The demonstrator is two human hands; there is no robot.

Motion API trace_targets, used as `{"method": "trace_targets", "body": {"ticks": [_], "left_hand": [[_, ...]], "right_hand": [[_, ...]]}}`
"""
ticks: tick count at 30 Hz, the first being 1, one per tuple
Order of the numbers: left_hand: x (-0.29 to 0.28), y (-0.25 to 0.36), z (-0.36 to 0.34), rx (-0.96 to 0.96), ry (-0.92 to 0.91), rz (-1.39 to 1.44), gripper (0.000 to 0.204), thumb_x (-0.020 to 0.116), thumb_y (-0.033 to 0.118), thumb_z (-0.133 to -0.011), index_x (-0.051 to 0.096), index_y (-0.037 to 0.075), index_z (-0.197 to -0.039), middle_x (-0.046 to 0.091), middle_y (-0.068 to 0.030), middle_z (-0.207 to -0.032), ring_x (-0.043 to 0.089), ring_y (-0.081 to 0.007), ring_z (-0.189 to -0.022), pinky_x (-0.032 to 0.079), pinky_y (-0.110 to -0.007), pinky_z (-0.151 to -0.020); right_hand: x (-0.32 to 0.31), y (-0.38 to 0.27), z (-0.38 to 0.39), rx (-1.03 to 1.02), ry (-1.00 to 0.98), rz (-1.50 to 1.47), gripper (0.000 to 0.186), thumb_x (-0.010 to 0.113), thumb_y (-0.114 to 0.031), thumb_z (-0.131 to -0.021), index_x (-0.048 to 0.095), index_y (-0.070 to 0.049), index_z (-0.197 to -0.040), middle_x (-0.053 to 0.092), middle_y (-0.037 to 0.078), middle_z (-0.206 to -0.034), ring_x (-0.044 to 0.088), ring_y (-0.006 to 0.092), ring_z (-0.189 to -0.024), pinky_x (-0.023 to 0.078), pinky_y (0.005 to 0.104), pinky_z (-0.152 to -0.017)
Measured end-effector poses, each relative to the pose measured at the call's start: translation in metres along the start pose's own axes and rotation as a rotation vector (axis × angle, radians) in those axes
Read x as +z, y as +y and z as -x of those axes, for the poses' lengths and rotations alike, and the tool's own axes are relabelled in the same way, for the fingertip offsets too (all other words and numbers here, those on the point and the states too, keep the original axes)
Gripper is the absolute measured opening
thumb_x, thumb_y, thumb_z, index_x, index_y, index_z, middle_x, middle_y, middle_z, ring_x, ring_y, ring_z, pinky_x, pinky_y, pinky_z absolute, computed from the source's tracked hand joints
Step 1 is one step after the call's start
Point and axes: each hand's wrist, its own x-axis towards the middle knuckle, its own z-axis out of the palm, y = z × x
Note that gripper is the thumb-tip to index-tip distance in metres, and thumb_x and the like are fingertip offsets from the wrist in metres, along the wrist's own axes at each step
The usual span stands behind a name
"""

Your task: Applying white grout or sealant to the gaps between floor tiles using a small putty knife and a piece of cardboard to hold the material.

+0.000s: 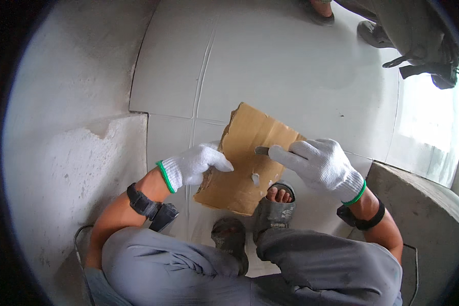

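My left hand (198, 163), in a white knitted glove with a green cuff, grips the left edge of a torn piece of brown cardboard (247, 132), thumb on top. The cardboard is tilted above my feet. A small white dab of paste (255, 179) sticks to its lower part, with fainter white smears near it. My right hand (319, 166), gloved the same way, is closed round a thin tool with a flat grey metal tip (261, 151). Its index finger lies along the tool, and the tip is over the cardboard's middle. The tool's handle is hidden in the glove.
Large pale floor tiles (290, 76) spread ahead, with whitish joint lines (205, 66). A rough plaster wall (76, 168) rises at left; a low concrete ledge (418, 199) stands at right. Another person's shoe (373, 34) and dark clothing show at the upper right. My sandals (275, 214) are below the cardboard.
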Motion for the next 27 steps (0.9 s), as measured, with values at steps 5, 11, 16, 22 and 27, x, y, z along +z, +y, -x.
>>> {"method": "trace_targets", "body": {"ticks": [5,11,16,22,27], "left_hand": [[0.012,-0.001,0.001,-0.387,0.448,1.035,0.019,0.064,0.01,-0.09,0.073,-0.004,-0.1,0.074,-0.0121,-0.104,0.071,-0.0223,-0.098,0.057,-0.035,-0.094],[0.006,0.001,-0.008,-0.506,0.413,1.434,0.054,0.056,0.009,-0.089,0.053,-0.006,-0.141,0.068,-0.0232,-0.127,0.07,-0.0315,-0.116,0.056,-0.047,-0.104],[-0.004,0.032,-0.012,-0.31,0.398,1.503,0.064,0.057,0.015,-0.09,0.044,-0.005,-0.149,0.063,-0.0267,-0.136,0.067,-0.0392,-0.122,0.055,-0.056,-0.107],[-0.004,0.019,-0.007,-0.269,0.402,1.502,0.067,0.059,0.019,-0.091,0.041,-0.002,-0.152,0.061,-0.0264,-0.14,0.066,-0.0405,-0.124,0.055,-0.059,-0.107],[-0.004,0.019,-0.008,-0.24,0.385,1.503,0.069,0.061,0.021,-0.091,0.04,0.001,-0.154,0.06,-0.0242,-0.142,0.066,-0.0392,-0.125,0.054,-0.058,-0.108]], "right_hand": [[0.012,0.003,0.029,0.089,0.054,-0.103,0.056,0.072,-0.013,-0.08,0.066,-0.012,-0.136,0.058,0.002,-0.078,0.066,0.0195,-0.061,0.054,0.0341,-0.051],[0.031,-0.013,0.029,0.196,0.1,-0.141,0.062,0.075,-0.012,-0.078,0.064,-0.008,-0.138,0.062,0.004,-0.079,0.067,0.0214,-0.061,0.053,0.0349,-0.05],[0.041,-0.026,0.036,0.243,0.054,-0.15,0.068,0.078,-0.014,-0.072,0.063,-0.005,-0.138,0.062,0.005,-0.078,0.067,0.0226,-0.063,0.055,0.0375,-0.054],[0.04,-0.032,0.031,0.195,0.102,-0.191,0.076,0.081,-0.017,-0.067,0.062,-0.004,-0.14,0.064,0.006,-0.081,0.068,0.0237,-0.066,0.056,0.0381,-0.057],[0.053,-0.034,0.034,0.204,0.099,-0.187,0.079,0.081,-0.015,-0.066,0.06,-0.005,-0.142,0.063,0.006,-0.079,0.068,0.0239,-0.066,0.056,0.0389,-0.057]]}}
